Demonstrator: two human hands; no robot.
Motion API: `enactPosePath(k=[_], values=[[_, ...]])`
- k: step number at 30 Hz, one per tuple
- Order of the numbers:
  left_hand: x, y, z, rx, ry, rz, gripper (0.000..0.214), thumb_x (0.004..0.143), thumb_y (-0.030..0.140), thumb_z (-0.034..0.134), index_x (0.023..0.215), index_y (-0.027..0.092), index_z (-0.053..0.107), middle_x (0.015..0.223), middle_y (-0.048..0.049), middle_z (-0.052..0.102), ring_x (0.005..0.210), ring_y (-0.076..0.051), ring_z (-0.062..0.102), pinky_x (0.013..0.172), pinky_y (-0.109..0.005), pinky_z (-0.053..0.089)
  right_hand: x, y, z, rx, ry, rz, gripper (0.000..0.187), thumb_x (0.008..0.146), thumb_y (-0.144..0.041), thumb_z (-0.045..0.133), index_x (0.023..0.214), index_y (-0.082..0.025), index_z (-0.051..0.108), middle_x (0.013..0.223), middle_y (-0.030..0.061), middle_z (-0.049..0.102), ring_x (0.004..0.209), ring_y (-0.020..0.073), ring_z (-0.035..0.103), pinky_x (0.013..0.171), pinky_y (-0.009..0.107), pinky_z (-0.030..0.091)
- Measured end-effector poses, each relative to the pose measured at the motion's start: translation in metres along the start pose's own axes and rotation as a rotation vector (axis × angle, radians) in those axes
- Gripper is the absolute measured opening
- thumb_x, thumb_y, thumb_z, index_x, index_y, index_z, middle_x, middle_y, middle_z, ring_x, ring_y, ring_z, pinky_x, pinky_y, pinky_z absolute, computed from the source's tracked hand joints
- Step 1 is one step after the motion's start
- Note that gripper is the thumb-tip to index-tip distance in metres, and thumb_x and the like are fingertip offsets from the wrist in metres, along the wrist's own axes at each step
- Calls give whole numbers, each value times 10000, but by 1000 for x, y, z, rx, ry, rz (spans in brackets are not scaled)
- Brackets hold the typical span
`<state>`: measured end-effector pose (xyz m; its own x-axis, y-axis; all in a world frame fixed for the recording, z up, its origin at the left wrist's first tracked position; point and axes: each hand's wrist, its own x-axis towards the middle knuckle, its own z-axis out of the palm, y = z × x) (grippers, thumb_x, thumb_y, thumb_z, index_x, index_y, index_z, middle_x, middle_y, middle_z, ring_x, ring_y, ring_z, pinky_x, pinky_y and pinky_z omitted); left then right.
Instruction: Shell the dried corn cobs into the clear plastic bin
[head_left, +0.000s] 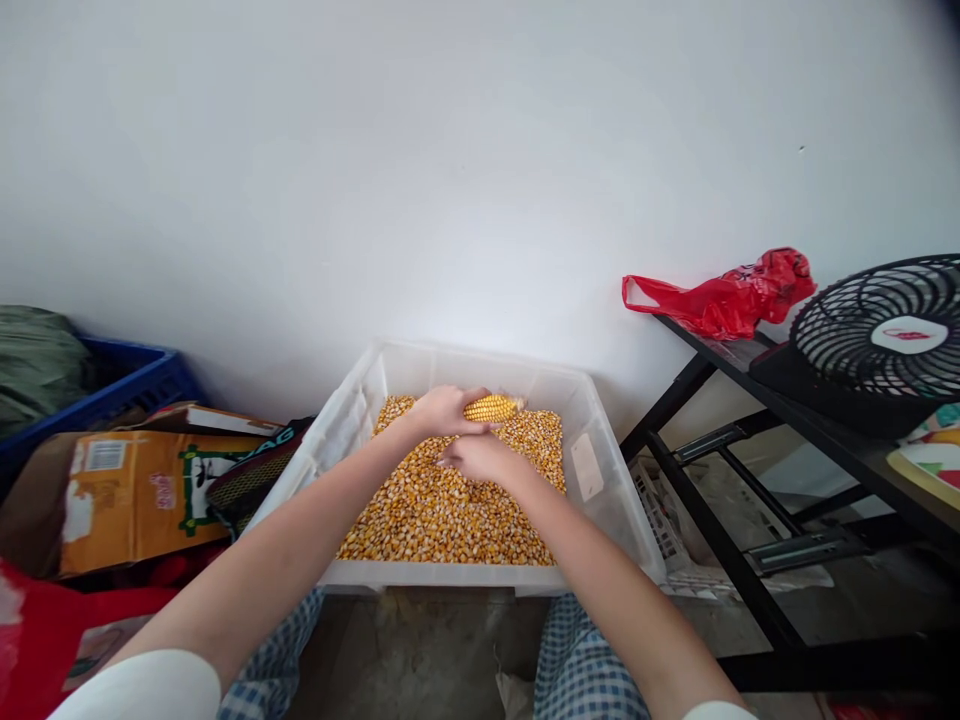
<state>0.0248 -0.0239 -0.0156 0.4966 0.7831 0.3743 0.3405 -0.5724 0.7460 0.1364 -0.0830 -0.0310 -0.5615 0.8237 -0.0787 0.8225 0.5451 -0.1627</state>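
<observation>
Checked trouser legs [577, 665] flank a clear plastic bin [480, 362], keeping it within both hands' reach; left hand [448, 412], fingers closed around a corn cob [491, 408], is held above loose kernels [450, 525]; right hand [484, 458], fingers curled just below, grip unclear.

This looks like a plain storeroom or utility corner of a home: a white wall [375, 170], concrete floor [420, 650], a cardboard box [142, 500], a blue crate [127, 385], and a black metal rack [716, 545] holding a fan [877, 330] and a red bag [720, 305].

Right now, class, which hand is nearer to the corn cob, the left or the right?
Left. The left hand is on the corn cob, gripping one end, while the right hand sits just below the cob, apart from it, over the loose corn kernels.
</observation>
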Motion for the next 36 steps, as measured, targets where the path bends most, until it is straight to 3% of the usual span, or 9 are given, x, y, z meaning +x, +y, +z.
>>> enactPosePath(k=[3,6,11,14,17,23,36], values=[[-1,4,2,198,-80,44,360,646,471,617,931,251,622,493,6,547,568,-211,580,576,-246,356,3,-7,3,-5,-116,11,270,841,-339,467,855,-194,694,780,88,689,713,218,610,642,292,413],[0,8,-2,272,-48,13,483,697,550,549,1047,219,574,611,-9,606,596,-194,577,570,-254,373,1,-2,-3,95,-92,46,286,853,-357,437,862,-207,680,832,65,689,693,181,594,594,252,378],[9,3,-19,-159,266,-186,538,745,623,462,1039,179,538,728,-25,613,624,-164,581,561,-253,440,-12,16,-22,186,89,76,305,887,-332,408,810,-185,663,821,43,681,690,129,564,594,216,326],[15,-6,-29,-450,355,-306,572,726,650,471,1039,171,494,623,-9,559,502,-154,567,471,-257,452,-14,16,-27,176,212,93,321,903,-332,387,810,-180,654,791,38,673,665,119,547,582,213,298],[19,-12,-36,-604,425,-344,565,707,664,489,1000,181,467,577,1,537,455,-160,570,416,-252,448,-14,11,-27,157,288,109,341,918,-350,357,839,-190,647,786,33,672,655,120,539,581,215,283],[21,-16,-39,-707,493,-400,577,696,687,476,973,181,453,542,0,547,435,-166,575,395,-249,449,-14,4,-27,110,354,147,352,929,-353,332,879,-206,648,784,32,676,674,133,554,611,223,288],[21,-15,-39,-756,512,-409,562,689,669,509,957,178,462,554,-2,546,443,-163,574,406,-258,464,-15,0,-28,7,348,159,370,934,-357,312,887,-217,652,795,39,685,693,146,581,612,234,294]])
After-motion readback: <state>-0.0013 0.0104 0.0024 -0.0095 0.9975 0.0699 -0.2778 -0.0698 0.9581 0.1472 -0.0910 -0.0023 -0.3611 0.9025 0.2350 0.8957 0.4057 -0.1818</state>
